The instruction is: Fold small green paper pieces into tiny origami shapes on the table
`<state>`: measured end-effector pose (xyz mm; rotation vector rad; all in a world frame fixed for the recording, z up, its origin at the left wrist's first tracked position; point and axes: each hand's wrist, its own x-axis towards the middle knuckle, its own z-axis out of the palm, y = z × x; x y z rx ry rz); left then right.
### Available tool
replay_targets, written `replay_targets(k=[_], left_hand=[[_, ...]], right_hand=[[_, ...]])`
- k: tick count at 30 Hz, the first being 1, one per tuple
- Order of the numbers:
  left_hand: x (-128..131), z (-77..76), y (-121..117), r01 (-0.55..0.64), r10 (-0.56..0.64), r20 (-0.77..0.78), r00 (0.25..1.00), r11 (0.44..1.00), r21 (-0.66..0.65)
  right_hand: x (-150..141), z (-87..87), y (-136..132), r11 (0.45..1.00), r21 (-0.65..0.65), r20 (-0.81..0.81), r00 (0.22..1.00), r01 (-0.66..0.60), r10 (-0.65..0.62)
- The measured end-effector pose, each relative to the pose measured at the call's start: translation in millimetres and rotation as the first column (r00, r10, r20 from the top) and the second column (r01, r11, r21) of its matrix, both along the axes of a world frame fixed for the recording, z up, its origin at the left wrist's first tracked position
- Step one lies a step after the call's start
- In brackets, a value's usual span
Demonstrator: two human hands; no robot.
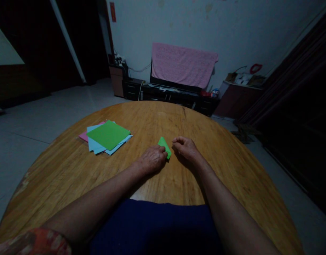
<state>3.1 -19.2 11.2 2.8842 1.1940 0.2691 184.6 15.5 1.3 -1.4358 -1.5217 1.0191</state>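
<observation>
A small piece of green folded paper (163, 142), with pointed corners at top and bottom, lies on the round wooden table in front of me. My left hand (153, 158) is closed over its left side, curled fingers holding it against the wood and hiding part of it. Just to the right of the paper is my right hand (186, 147), apart from it. Its fingers are half bent, with a small gap between thumb and forefinger and nothing visible between them.
A loose stack of square sheets, green paper (108, 134) on top of blue and pink, lies on the left of the wooden table (226, 177). Beyond the table's far edge stands a low black cabinet (168, 95), with a pink cloth (182, 65) draped above it.
</observation>
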Motion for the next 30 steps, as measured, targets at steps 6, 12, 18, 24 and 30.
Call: replay_targets(k=[6, 12, 18, 24, 30], left_hand=[[9, 11.4, -8, -0.087, 0.084, -0.050, 0.995, 0.994, -0.065], [6, 7.9, -7, -0.124, 0.128, 0.046, 0.991, 0.989, -0.081], [8, 4.4, -6, -0.194, 0.200, 0.109, 0.974, 0.979, -0.069], [9, -1.5, 14, -0.231, 0.238, 0.124, 0.963, 0.971, -0.066], [6, 7.5, 48, -0.163, 0.175, 0.135, 0.975, 0.982, -0.095]], right_hand=[[2, -2.5, -9, 0.975, 0.062, 0.122, 0.971, -0.215, 0.206], [7, 5.8, -10, 0.956, 0.089, 0.278, 0.929, -0.280, 0.246], [5, 4.0, -11, 0.958, 0.079, 0.270, 0.931, -0.276, 0.246], [3, 0.5, -7, 0.940, 0.131, 0.326, 0.909, -0.314, 0.258], [3, -6.1, 14, 0.911, 0.320, 0.467, 0.880, -0.262, 0.088]])
